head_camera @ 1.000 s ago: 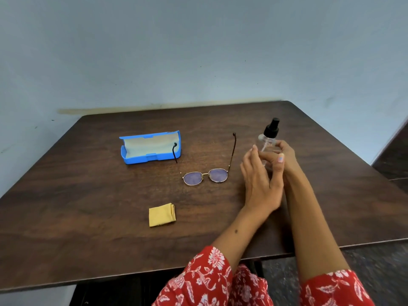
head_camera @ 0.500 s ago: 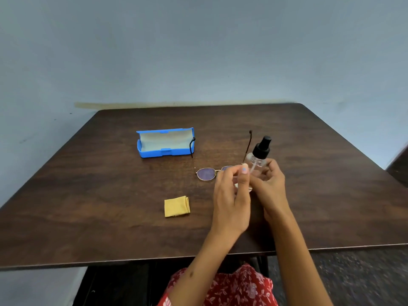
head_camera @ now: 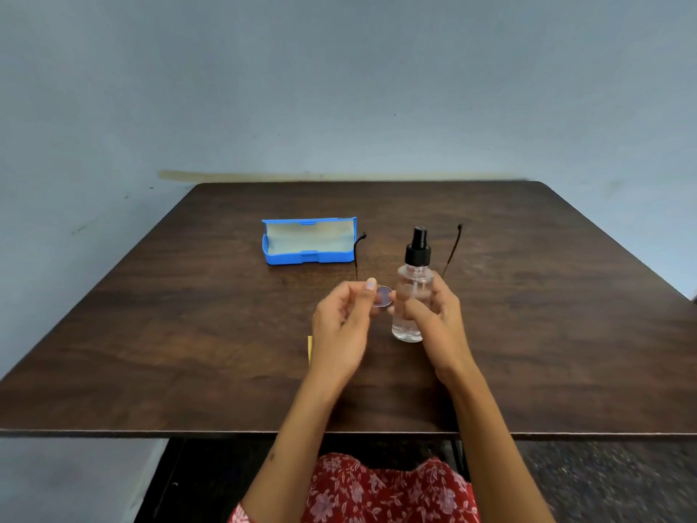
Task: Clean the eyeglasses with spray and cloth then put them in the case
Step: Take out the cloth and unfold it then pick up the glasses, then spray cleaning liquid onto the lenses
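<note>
Right hand (head_camera: 433, 315) has its fingers curled round the clear spray bottle (head_camera: 411, 303), thumb across the front, holding it upright off the table (head_camera: 188, 334). The bottle is see-through plastic with a black pump top and liquid inside. Left hand (head_camera: 343, 326) hovers just left of the bottle, fingers loosely curled, fingertips (head_camera: 371, 284) close by one lens; whether they actually pinch the frame, I cannot tell. The eyeglasses (head_camera: 384, 296) lie behind the bottle: thin frame, bluish lens peeking between the hands, dark temple arms pointing away on either side of the bottle. Beyond and left of the bottle sits the open blue glasses case (head_camera: 309, 241), pale lining showing. A sliver of yellow cloth (head_camera: 310, 349) shows left of the bottle, mostly hidden by the left hand.
</note>
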